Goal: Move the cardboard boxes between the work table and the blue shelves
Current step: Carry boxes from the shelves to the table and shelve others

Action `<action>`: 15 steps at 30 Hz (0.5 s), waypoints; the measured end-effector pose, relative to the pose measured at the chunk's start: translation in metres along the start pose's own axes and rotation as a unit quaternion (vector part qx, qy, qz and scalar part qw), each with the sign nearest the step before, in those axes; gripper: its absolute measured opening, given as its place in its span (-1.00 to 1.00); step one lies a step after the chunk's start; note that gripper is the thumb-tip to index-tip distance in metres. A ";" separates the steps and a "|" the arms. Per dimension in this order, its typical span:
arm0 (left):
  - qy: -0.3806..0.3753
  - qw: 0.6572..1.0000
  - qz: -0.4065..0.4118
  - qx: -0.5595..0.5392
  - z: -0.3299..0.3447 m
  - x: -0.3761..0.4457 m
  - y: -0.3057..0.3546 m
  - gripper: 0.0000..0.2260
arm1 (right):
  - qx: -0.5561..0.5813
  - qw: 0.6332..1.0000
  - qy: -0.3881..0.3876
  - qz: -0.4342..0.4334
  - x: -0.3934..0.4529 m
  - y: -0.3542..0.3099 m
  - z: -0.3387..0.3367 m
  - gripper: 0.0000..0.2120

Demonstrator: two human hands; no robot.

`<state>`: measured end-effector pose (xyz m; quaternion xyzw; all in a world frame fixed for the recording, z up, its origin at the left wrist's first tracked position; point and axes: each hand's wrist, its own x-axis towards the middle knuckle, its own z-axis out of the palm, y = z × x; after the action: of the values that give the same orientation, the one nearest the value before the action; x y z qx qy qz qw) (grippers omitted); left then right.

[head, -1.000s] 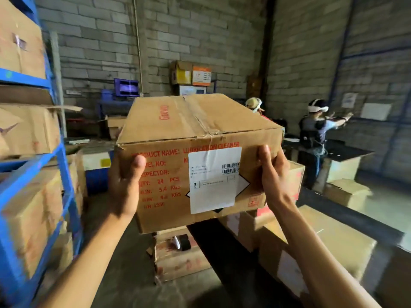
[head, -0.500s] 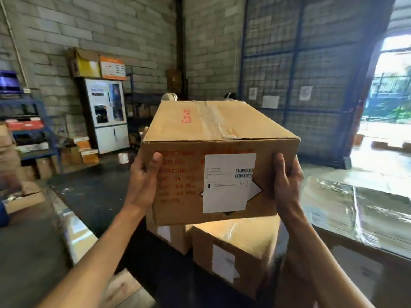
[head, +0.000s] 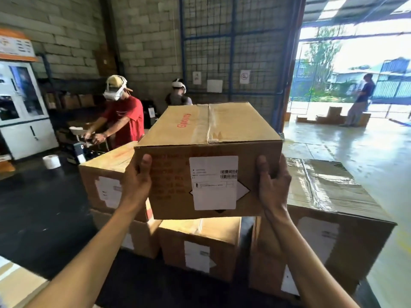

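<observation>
I see my left grip (head: 135, 183) and right grip (head: 272, 185) curled around the two sides of the box (head: 206, 156), thumbs on its front face, pinching it between them. The box is in the air, level, above the other boxes (head: 200, 245) on the dark desk (head: 44, 210). Behind, a person in red (head: 124, 118) works at the desk.

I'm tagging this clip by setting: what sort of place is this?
Likely a warehouse or packing area: stacked labelled cardboard boxes, bare block walls with a wire-mesh partition, and a wide loading doorway open to a yard.
</observation>
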<state>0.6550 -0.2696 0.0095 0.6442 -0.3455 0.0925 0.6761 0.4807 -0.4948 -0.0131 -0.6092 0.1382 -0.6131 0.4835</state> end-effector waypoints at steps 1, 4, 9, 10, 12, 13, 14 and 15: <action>-0.009 1.000 -0.004 -0.004 -0.003 0.003 -0.009 -0.11 | -0.006 1.000 0.002 0.002 -0.003 0.000 0.004 -0.41; -0.029 1.000 -0.007 -0.009 -0.016 0.011 -0.032 0.02 | -0.027 1.000 0.014 0.006 -0.015 0.002 0.018 -0.44; -0.041 0.999 0.002 -0.019 -0.029 0.029 -0.057 -0.02 | -0.055 0.997 0.051 0.021 -0.039 0.016 0.041 -0.34; -0.045 0.999 0.000 -0.021 -0.031 0.032 -0.063 -0.06 | -0.068 0.996 0.058 0.027 -0.043 0.020 0.045 -0.32; -0.051 0.998 -0.016 -0.028 -0.031 0.036 -0.078 -0.23 | -0.105 0.991 0.070 0.037 -0.051 0.032 0.049 -0.33; -0.053 0.998 -0.028 -0.027 -0.029 0.038 -0.087 -0.35 | -0.123 0.988 0.079 0.045 -0.056 0.039 0.050 -0.33; -0.059 0.997 -0.042 -0.025 -0.027 0.039 -0.096 -0.42 | -0.138 0.985 0.090 0.053 -0.060 0.045 0.052 -0.32; -0.066 0.996 -0.052 -0.022 -0.024 0.039 -0.104 -0.45 | -0.147 0.982 0.100 0.055 -0.066 0.051 0.054 -0.29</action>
<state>0.7522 -0.2754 -0.0500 0.6513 -0.3572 0.0069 0.6695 0.5364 -0.4475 -0.0805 -0.6004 0.3081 -0.6166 0.4056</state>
